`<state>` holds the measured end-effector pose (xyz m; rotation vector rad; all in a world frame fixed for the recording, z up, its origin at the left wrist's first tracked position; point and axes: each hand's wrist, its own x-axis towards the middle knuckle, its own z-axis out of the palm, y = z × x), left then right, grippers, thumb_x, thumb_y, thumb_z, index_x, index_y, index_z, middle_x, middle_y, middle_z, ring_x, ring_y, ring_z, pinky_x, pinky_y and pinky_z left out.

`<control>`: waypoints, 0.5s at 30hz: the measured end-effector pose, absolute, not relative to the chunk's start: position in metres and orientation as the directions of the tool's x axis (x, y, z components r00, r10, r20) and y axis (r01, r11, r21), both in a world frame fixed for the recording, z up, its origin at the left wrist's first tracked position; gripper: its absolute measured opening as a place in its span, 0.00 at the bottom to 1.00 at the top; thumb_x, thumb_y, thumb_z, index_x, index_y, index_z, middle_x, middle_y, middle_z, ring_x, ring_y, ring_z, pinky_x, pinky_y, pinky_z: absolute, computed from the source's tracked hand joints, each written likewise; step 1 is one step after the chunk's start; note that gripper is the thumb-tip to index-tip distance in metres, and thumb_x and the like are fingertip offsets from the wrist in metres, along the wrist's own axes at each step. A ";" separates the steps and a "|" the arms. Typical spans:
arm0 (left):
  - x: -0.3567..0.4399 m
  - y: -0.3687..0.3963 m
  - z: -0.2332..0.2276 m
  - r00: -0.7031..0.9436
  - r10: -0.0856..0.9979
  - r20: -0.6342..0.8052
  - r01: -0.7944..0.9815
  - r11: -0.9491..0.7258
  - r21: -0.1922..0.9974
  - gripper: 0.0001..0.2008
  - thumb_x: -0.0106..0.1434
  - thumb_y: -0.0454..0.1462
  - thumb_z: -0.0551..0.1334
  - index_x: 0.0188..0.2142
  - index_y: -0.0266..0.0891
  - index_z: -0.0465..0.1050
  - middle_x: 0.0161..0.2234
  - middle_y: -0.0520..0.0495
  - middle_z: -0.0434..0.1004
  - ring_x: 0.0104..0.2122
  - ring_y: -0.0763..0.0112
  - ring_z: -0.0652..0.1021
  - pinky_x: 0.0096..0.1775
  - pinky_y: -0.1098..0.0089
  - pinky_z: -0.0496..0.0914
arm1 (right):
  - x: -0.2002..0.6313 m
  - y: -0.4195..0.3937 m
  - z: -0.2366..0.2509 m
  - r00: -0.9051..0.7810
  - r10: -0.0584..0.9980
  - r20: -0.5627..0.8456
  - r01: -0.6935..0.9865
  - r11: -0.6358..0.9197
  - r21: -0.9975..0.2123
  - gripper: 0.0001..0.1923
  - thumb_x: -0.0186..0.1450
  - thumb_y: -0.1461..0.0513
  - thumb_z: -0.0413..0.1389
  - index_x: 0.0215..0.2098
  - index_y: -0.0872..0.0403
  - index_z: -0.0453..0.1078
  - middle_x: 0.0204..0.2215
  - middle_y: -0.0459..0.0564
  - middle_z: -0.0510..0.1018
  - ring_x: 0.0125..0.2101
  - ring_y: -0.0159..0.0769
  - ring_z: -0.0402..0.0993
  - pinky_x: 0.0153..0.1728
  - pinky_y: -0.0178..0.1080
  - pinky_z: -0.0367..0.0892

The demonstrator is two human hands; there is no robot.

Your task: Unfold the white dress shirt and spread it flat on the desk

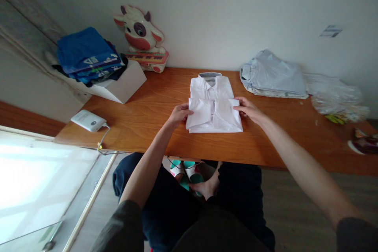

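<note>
White cotton, folded into a neat packet, the shirt (pixel 214 104) lies in the middle of the wooden surface (pixel 153 126), its collar toward the wall and its hem edge toward the person, so its long axis runs from near edge to far. From the head camera, the left hand (pixel 178 114) pinches the left side fold with fingers pressed together on the cloth, and the right hand (pixel 248 109) rests its fingers, held close, on the right side fold. The likely trouble is that the tucked sleeves spring open if either hand lets go unevenly, or that a sideways tug skews the packet and creases the front. A pile of pale blue clothes (pixel 273 75) sits well apart to the right, blue ones (pixel 87 55) on a white box (pixel 121 84) to the left.
</note>
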<state>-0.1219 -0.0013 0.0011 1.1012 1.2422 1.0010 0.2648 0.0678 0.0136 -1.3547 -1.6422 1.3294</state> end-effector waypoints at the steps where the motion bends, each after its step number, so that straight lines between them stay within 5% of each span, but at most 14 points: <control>1: -0.123 -0.001 0.002 0.076 0.978 -0.194 0.008 0.194 0.981 0.23 0.52 0.36 0.72 0.49 0.40 0.83 0.37 0.47 0.85 0.22 0.77 0.71 0.24 0.72 0.60 | 0.267 0.065 0.016 -0.279 0.946 -0.164 0.284 -0.082 -0.955 0.32 0.60 0.57 0.71 0.61 0.43 0.70 0.43 0.47 0.83 0.26 0.31 0.74 0.25 0.36 0.73; 3: -0.126 0.000 0.004 0.109 0.974 -0.198 -0.017 0.201 0.979 0.21 0.54 0.36 0.72 0.49 0.40 0.83 0.36 0.48 0.84 0.21 0.79 0.70 0.23 0.73 0.59 | 0.272 0.064 0.020 -0.322 0.910 -0.263 0.237 -0.191 -0.952 0.30 0.59 0.58 0.73 0.57 0.45 0.72 0.34 0.43 0.79 0.18 0.24 0.63 0.14 0.30 0.56; 5: -0.130 -0.001 0.008 0.173 0.958 -0.227 -0.044 0.238 0.970 0.21 0.56 0.37 0.73 0.51 0.42 0.82 0.39 0.46 0.84 0.23 0.77 0.75 0.23 0.73 0.61 | 0.275 0.065 0.023 -0.367 0.860 -0.353 0.246 -0.276 -0.929 0.26 0.57 0.59 0.74 0.51 0.49 0.74 0.29 0.42 0.76 0.16 0.23 0.63 0.10 0.28 0.49; 11: -0.135 -0.008 0.019 0.222 0.941 -0.255 -0.119 0.286 0.951 0.21 0.58 0.35 0.74 0.52 0.41 0.80 0.46 0.43 0.84 0.31 0.72 0.84 0.22 0.77 0.66 | 0.273 0.061 0.019 -0.346 0.870 -0.350 0.165 -0.311 -0.936 0.29 0.56 0.63 0.75 0.49 0.46 0.66 0.38 0.46 0.82 0.26 0.40 0.86 0.13 0.31 0.71; 15: -0.131 -0.014 0.012 0.230 0.939 -0.254 -0.183 0.298 0.937 0.18 0.58 0.33 0.73 0.49 0.40 0.80 0.51 0.42 0.85 0.46 0.63 0.87 0.38 0.72 0.80 | 0.270 0.043 0.004 -0.321 0.912 -0.257 0.044 -0.256 -0.966 0.22 0.59 0.62 0.72 0.47 0.47 0.69 0.42 0.49 0.84 0.37 0.46 0.89 0.35 0.46 0.87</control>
